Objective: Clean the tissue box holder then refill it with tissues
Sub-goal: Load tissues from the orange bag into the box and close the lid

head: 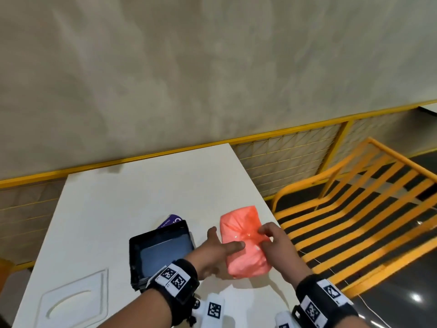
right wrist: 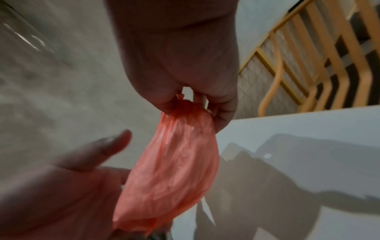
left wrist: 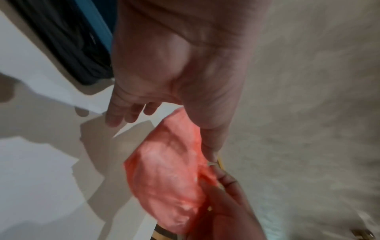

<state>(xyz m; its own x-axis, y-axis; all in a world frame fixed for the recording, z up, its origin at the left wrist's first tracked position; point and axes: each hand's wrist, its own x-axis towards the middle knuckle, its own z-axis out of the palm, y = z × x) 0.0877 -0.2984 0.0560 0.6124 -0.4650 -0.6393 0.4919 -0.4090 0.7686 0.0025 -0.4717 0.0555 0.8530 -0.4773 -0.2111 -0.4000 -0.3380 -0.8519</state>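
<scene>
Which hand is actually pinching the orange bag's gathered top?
The right hand: its fingers pinch the orange bag at the gathered top. The left hand lies open alongside, fingers straight.

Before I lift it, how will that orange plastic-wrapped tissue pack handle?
The orange plastic-wrapped tissue pack probably feels soft and light: its film wrinkles where the right hand pinches the gathered knot. The glossy wrap may slip against the open left hand.

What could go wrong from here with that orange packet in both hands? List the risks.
1. The right hand pinches only the gathered knot of the orange plastic packet; a hard pull might tear the thin film.
2. The left hand is open, so the packet could slip.
3. It hangs near the white table edge, beside the black holder.
</scene>
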